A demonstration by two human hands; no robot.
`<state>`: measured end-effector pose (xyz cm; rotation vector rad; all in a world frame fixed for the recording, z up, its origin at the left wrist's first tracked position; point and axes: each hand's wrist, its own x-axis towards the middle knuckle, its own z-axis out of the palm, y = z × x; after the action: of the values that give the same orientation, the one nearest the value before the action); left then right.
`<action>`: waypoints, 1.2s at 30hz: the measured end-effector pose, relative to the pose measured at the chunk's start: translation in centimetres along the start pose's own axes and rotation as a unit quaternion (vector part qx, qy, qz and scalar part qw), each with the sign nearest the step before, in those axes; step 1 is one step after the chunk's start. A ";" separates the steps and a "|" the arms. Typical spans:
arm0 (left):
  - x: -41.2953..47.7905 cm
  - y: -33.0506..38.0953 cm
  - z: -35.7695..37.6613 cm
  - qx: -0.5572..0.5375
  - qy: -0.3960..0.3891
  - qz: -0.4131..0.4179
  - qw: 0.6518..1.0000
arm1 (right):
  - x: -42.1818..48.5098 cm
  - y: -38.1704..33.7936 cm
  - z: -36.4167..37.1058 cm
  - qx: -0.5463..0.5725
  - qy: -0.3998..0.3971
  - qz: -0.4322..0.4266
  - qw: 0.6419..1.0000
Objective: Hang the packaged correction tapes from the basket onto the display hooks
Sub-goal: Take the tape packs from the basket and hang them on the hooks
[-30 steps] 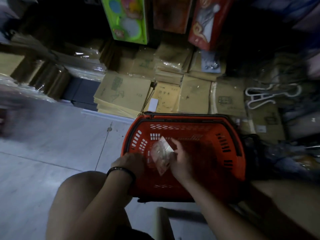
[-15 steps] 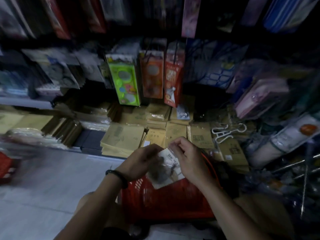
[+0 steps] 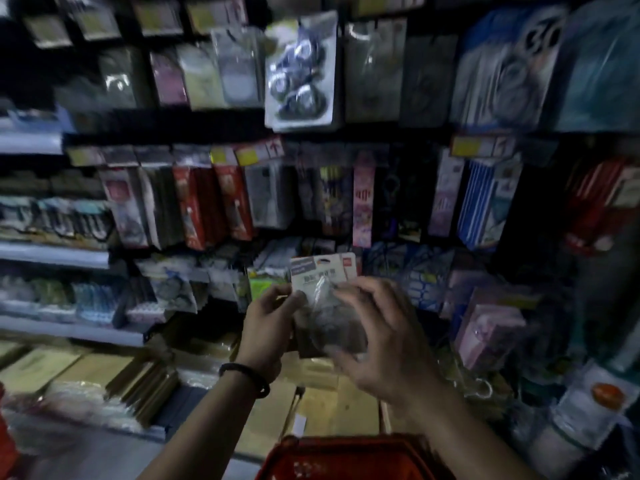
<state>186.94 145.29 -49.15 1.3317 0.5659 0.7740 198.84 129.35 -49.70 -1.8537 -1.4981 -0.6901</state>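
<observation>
While both hands grip it, the clear-fronted correction tape pack (image 3: pixel 323 299) stands upright.

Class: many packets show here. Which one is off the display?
The white-carded correction tape packet, gripped between the left hand and right hand; the others hang or lie on shelves.

Hook wall: we see a dark hook wall (image 3: pixel 166 124) hung with rows of packs. A clear blister pack (image 3: pixel 299 69) hangs near the top middle, and red packs (image 3: pixel 207 206) hang in the row below.
Left shelves: white shelves (image 3: pixel 52 255) carry small goods, too blurred for us to name.
Bottom tier: stacks of brown paper pads (image 3: pixel 79 372) lie flat, side by side.
Floor: we see grey floor (image 3: pixel 97 459) at bottom left.
</observation>
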 end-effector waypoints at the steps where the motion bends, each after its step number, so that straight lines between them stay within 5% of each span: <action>1: 0.4 1.5 0.6 -0.008 0.000 0.004 1.000 | 1.0 -0.2 -0.3 -0.013 -0.011 -0.017 1.000; 14: 6.6 16.3 4.5 0.078 -0.006 0.173 0.982 | 15.2 2.0 -6.3 -0.097 0.062 -0.078 0.990; 17: 8.6 18.9 4.4 0.275 0.013 0.286 0.918 | 18.5 3.4 -7.4 -0.125 0.105 -0.081 0.983; 23: 12.1 22.7 4.0 0.549 0.041 0.405 0.731 | 24.4 6.8 -9.2 -0.204 0.093 -0.010 0.974; 32: 19.2 24.7 4.8 0.699 0.057 0.407 0.585 | 29.5 9.8 -8.9 -0.268 0.090 -0.004 0.959; 36: 20.5 25.4 5.9 0.722 0.063 0.395 0.565 | 30.8 10.3 -8.7 -0.297 0.085 0.022 0.951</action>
<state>200.05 158.82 -21.79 3.2645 0.7200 1.1511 215.35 140.89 -22.79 -2.1752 -1.2094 -1.3562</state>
